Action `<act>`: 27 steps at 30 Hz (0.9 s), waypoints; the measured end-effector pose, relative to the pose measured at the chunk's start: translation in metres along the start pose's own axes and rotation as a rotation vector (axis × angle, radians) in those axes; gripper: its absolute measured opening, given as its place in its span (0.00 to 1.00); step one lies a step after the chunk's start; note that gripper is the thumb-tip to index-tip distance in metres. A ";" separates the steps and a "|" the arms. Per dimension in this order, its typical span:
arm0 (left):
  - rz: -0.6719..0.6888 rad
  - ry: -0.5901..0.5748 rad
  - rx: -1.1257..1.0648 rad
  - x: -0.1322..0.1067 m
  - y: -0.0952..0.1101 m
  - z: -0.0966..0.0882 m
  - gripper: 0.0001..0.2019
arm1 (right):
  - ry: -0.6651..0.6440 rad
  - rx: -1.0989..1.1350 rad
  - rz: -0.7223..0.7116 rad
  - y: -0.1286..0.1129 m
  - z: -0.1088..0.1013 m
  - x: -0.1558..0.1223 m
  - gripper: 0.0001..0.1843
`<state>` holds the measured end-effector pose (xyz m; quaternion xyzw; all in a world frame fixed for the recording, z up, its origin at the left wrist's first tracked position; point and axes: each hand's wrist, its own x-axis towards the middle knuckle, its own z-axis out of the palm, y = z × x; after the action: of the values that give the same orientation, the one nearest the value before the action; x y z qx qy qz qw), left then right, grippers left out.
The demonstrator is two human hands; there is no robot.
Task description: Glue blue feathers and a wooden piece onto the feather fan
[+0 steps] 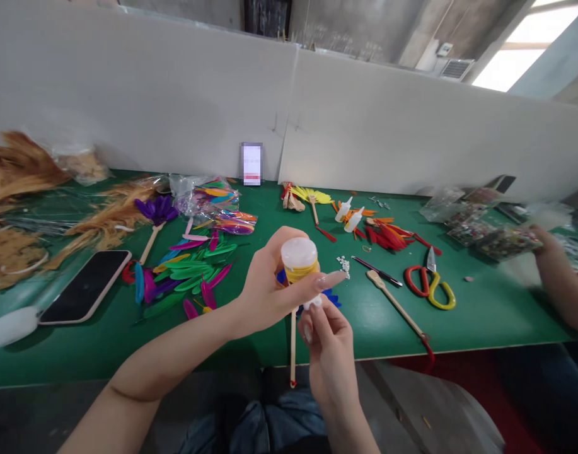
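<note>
My left hand (282,277) is wrapped round a small white bottle with a yellow band (300,260), which looks like a glue bottle, its broad end up. Just below it, my right hand (331,343) pinches a small white piece (313,304) between thumb and fingers. I cannot tell whether the bottle touches that piece. Behind my hands lies a blue feather fan (333,298), mostly hidden, its wooden handle (293,347) reaching past the table's front edge. Several tiny white pieces (344,265) are scattered to the right, near a dark pen-like tool (377,271).
Red-and-yellow scissors (429,280) and a wooden stick (397,299) lie right. Loose coloured feathers (194,268), a purple feather fan (157,211) and a phone (86,287) are left. Two small bottles (349,215) lie farther back. Another person's arm (560,277) rests near bagged beads (503,243).
</note>
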<state>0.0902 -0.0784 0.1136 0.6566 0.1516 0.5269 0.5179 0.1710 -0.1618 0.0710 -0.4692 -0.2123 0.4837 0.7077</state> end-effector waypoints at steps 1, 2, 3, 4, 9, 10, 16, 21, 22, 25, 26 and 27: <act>0.003 -0.003 0.001 0.000 0.000 0.000 0.13 | 0.006 -0.002 -0.004 0.000 0.001 0.000 0.18; 0.006 -0.004 0.002 0.000 0.000 0.000 0.13 | 0.012 -0.001 -0.006 0.000 0.001 0.000 0.17; 0.008 -0.003 0.003 0.000 0.000 -0.001 0.13 | 0.017 0.001 -0.002 0.000 0.001 0.000 0.17; 0.007 0.000 0.002 0.000 0.000 -0.001 0.13 | 0.021 0.007 0.004 0.000 0.001 0.001 0.17; 0.003 0.010 -0.009 0.002 0.003 -0.001 0.13 | 0.021 0.026 0.029 0.000 -0.001 0.000 0.15; 0.010 0.012 -0.007 0.002 0.003 -0.001 0.13 | 0.019 0.031 0.031 0.000 -0.001 0.000 0.16; 0.010 0.009 0.008 0.001 0.002 -0.001 0.13 | -0.001 0.042 0.023 0.000 0.001 -0.001 0.18; -0.009 0.005 0.020 -0.001 0.000 0.000 0.15 | -0.008 0.005 0.005 0.002 -0.001 0.000 0.19; -0.009 0.004 0.019 -0.001 0.000 0.000 0.15 | -0.012 -0.002 0.006 0.003 -0.001 0.001 0.19; 0.002 -0.002 0.027 -0.001 -0.001 -0.001 0.15 | -0.025 -0.017 -0.009 0.004 -0.002 0.002 0.19; 0.004 -0.003 0.029 -0.001 -0.001 -0.001 0.15 | -0.028 -0.020 -0.013 0.004 -0.002 0.002 0.19; 0.005 -0.004 0.029 -0.001 -0.001 -0.001 0.15 | -0.030 -0.021 -0.015 0.004 -0.002 0.002 0.19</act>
<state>0.0892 -0.0784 0.1121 0.6656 0.1565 0.5246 0.5073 0.1714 -0.1602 0.0659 -0.4677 -0.2312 0.4831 0.7032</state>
